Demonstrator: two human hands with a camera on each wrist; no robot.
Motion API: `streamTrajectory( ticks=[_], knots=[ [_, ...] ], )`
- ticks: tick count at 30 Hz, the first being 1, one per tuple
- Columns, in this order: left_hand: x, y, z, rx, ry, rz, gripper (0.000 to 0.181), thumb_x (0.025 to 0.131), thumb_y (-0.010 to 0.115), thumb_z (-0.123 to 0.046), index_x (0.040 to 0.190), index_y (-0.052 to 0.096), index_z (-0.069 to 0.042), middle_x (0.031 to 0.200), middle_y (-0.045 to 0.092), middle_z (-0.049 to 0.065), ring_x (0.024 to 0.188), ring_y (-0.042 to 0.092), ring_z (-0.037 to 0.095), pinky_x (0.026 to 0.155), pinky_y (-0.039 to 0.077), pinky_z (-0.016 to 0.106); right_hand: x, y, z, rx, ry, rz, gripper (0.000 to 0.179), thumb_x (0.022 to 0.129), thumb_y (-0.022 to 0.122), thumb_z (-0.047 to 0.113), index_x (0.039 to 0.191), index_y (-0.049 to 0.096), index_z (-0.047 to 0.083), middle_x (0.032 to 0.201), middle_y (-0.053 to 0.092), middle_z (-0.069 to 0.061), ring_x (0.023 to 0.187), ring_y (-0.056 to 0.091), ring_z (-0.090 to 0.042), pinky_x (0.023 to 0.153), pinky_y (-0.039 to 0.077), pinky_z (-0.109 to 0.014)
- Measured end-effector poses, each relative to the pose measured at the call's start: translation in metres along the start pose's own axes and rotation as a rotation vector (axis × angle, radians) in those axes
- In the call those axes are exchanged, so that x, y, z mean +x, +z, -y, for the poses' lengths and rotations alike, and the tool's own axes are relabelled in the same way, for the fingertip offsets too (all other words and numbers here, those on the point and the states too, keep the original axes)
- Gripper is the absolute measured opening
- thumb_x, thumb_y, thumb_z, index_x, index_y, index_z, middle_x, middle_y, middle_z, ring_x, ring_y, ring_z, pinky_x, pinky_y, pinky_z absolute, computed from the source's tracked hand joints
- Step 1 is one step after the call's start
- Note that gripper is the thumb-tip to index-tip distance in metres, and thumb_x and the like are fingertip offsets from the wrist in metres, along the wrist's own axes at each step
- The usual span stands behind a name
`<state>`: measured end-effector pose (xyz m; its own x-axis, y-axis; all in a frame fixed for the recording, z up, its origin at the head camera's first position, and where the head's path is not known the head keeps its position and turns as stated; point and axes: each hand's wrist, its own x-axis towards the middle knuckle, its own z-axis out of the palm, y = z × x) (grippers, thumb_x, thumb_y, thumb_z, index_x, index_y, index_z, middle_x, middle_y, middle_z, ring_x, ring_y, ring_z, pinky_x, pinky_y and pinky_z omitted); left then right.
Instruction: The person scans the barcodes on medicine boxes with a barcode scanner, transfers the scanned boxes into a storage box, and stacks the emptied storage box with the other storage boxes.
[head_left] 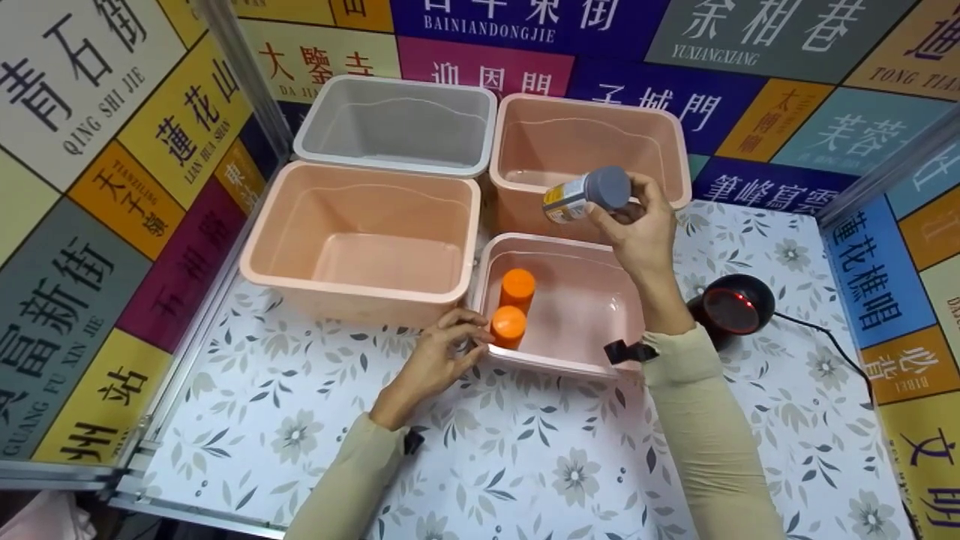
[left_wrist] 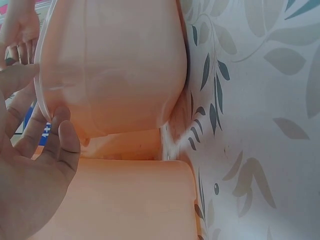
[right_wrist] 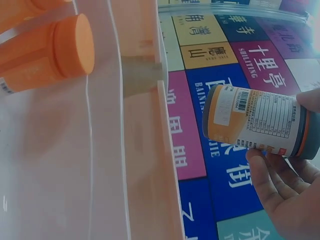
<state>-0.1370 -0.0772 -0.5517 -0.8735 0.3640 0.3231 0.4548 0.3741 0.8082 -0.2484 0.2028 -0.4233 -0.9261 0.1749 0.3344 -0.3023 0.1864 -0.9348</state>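
My right hand [head_left: 641,229] grips a dark-capped bottle [head_left: 568,199] above the gap between the front and back-right bins. The bottle is tilted on its side, and its orange-and-white label with a barcode and printed table faces the right wrist view [right_wrist: 257,122]. Two orange bottles [head_left: 517,287] [head_left: 508,325] stand along the left side of the low pink bin [head_left: 570,364]. At that bin's front-left corner, the loosely bent fingers of my left hand [head_left: 439,356] touch the rim. The left wrist view shows the fingers against the bin's rim [left_wrist: 42,95] and outer wall.
A large pink bin [head_left: 360,296] stands left of the low one. Behind are a grey bin [head_left: 397,166] and another pink bin [head_left: 517,199]. A black device with a red light [head_left: 739,304] and cable sits at right. Lettered panels [head_left: 487,30] enclose the flowered tabletop [head_left: 315,480].
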Motion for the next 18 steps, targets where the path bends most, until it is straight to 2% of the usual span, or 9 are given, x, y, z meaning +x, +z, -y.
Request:
streamTrajectory(
  ticks=[8,13,18],
  knots=[
    [0.0,0.001,0.001,-0.006,0.002,0.001,0.012,0.09,0.074,-0.014,0.101,0.076,-0.012,0.121,0.064,0.003,0.117,0.062,0.019,0.101,0.053,0.035,0.013,0.018,0.0,-0.018,-0.024,0.044,0.056,0.076,0.084,0.012,0.123,0.057,0.0,0.112,0.066,-0.01,0.086,0.07,-0.008,0.082,0.058,-0.021],
    [0.0,0.0,0.001,-0.015,0.002,0.007,0.012,0.091,0.073,-0.015,0.102,0.076,-0.012,0.121,0.064,0.002,0.117,0.061,0.018,0.1,0.053,0.034,0.019,0.032,-0.001,0.015,-0.062,0.057,0.056,0.075,0.083,0.009,0.122,0.056,-0.004,0.107,0.065,-0.009,0.082,0.07,-0.009,0.078,0.059,-0.023],
    [-0.001,0.0,0.002,-0.007,0.019,0.005,0.013,0.092,0.072,-0.018,0.103,0.076,-0.012,0.122,0.064,0.002,0.117,0.061,0.019,0.099,0.053,0.035,0.026,0.047,-0.001,0.024,-0.06,0.071,0.058,0.075,0.083,0.01,0.123,0.055,-0.006,0.107,0.063,-0.01,0.085,0.067,-0.012,0.079,0.059,-0.024]
  ],
)
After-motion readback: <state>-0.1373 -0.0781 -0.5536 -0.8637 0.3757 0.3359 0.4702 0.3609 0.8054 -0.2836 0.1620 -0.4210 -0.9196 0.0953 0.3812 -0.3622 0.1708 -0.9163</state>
